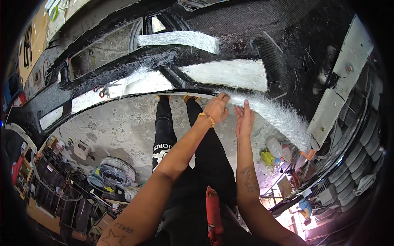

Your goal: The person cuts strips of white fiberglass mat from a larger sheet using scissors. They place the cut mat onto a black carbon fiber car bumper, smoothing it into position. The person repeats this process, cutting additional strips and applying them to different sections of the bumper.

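A strip of white fibreglass strands [279, 116] lies along the near edge of a large black fibre-textured panel [230, 20], shaped like a car bumper. My left hand [216, 108], with a beaded bracelet, has its fingers curled and closed on the strip's left end. Just to the right, my right hand [245, 118] touches the strip's lower edge, fingers apart and one pointing up over the strands. A second fibreglass strip [178, 39] is laid farther back across the panel. Scissors [106, 91] rest on a white area at the left.
A pale flat bar [340, 78] borders the panel at the right. On the concrete floor [123, 127] are a round dusty container [117, 171], a plastic jug [82, 149] and a yellow bag [267, 157]. Shelves crowd the lower left. Another person [305, 209] is at the lower right.
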Demonstrator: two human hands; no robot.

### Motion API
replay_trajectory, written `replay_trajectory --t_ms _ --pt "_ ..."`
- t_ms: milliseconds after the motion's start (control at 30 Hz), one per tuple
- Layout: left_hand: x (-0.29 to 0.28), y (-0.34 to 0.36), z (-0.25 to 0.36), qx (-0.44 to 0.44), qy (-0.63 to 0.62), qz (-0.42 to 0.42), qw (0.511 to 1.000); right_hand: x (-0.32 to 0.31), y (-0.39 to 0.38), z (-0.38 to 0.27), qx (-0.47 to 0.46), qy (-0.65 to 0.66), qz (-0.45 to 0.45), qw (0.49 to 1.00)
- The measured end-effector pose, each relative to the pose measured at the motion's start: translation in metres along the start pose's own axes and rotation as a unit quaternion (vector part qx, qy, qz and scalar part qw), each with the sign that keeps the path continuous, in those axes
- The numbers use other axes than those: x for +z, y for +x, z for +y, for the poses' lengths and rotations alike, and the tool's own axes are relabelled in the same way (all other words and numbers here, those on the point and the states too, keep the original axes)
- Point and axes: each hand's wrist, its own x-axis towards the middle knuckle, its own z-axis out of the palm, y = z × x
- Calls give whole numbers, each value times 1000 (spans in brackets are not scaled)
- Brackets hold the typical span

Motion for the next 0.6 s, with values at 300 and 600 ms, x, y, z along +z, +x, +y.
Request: replay_trajectory --t_ms 300,600 --pt "-7 -12 -35 2 55 -19 998 21 22 10 80 -133 65 986" --pt "-12 -10 -49 82 84 -4 993 12 29 27 32 -197 96 975"
